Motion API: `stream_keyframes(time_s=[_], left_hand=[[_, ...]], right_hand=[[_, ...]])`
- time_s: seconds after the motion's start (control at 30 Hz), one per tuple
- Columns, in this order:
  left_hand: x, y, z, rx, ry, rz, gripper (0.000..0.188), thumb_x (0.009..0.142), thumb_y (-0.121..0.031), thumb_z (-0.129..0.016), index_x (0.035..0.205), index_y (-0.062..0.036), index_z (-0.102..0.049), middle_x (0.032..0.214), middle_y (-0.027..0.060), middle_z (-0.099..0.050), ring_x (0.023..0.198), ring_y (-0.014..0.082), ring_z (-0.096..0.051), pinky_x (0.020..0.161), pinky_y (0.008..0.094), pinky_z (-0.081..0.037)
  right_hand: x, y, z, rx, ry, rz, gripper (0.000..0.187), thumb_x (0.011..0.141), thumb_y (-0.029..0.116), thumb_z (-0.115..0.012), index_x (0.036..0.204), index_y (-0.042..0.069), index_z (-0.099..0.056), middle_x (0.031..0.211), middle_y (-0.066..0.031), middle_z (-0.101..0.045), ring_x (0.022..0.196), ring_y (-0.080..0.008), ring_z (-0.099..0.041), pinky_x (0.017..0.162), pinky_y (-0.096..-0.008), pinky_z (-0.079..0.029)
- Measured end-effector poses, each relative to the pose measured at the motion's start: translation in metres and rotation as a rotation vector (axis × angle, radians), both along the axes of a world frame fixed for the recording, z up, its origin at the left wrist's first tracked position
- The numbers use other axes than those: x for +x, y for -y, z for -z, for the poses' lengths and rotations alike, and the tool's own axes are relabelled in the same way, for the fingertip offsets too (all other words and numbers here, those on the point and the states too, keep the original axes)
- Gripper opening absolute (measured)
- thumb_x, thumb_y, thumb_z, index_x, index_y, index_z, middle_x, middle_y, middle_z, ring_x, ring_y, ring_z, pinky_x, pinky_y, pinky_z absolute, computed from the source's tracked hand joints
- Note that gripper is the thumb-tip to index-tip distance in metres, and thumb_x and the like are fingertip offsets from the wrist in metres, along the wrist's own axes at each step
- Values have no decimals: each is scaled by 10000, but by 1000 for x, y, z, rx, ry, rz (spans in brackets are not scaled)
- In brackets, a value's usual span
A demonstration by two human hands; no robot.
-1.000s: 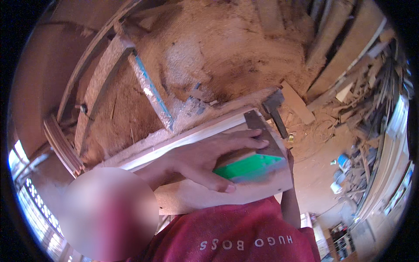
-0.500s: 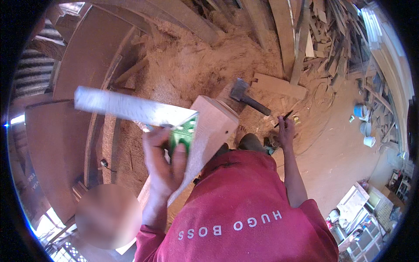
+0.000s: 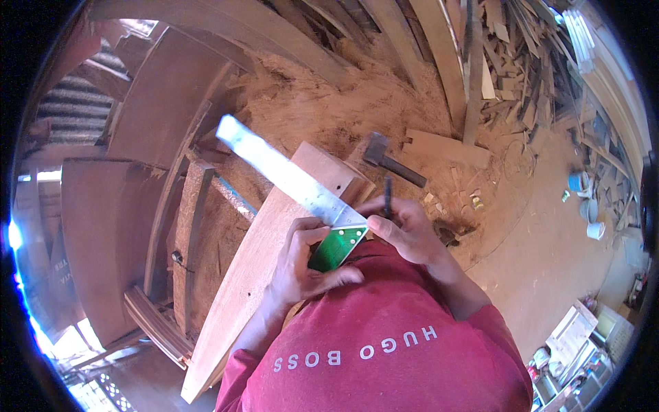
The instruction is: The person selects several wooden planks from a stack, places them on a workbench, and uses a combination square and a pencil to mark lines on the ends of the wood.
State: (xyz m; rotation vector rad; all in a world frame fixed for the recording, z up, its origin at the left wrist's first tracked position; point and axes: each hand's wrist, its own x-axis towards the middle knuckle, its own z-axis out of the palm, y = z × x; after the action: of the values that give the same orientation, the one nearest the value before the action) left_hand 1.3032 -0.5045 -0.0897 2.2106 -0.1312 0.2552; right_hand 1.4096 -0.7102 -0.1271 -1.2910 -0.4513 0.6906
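Note:
A try square [image 3: 334,248] with a green stock and a bright metal blade is held in my left hand [image 3: 298,264]. Its blade lies slantwise across a thick wooden plank [image 3: 254,254], which has small dark holes in its surface. The stock sits at the plank's near edge, close to my red shirt. My right hand [image 3: 408,233] closes around a dark pencil-like marker [image 3: 388,196] that points upward, while its thumb touches the square's corner. Just beyond the plank's end lies a hammer [image 3: 394,163] with a dark head and handle.
Sawdust [image 3: 295,103] covers the ground ahead. Long boards [image 3: 439,62] lean at the back, beside a heap of offcuts [image 3: 515,75]. Blue and white buckets [image 3: 588,208] stand to the right. A large brown panel [image 3: 103,240] and an upright timber [image 3: 187,254] are on the left.
My left hand has brought the square down from the left onto the plank. My right hand has come in from the right with the marker and now touches the square.

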Motion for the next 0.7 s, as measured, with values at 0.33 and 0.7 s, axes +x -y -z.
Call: stream_keyframes(time_s=[0.33,0.7], left_hand=[[33,-40,-30,141,252,-279,297,964,-83,-642,1242,20,-615,1055,195,-721,964,360,-703,852,397,-538],[77,-80,33,562,-164,-521,572,921,-562,-654,1312,-144,-636,1057,193,-681,981,402,-691,822,493,-545]], right_hand=[[10,25,-55,-354,892,559,427,813,254,-839,1172,60,-715,1099,-142,-671,907,-294,-660,738,-399,-553],[27,29,-10,-391,429,-24,252,942,237,-714,1094,39,-744,963,-147,-745,836,-229,-714,717,-331,-541]])
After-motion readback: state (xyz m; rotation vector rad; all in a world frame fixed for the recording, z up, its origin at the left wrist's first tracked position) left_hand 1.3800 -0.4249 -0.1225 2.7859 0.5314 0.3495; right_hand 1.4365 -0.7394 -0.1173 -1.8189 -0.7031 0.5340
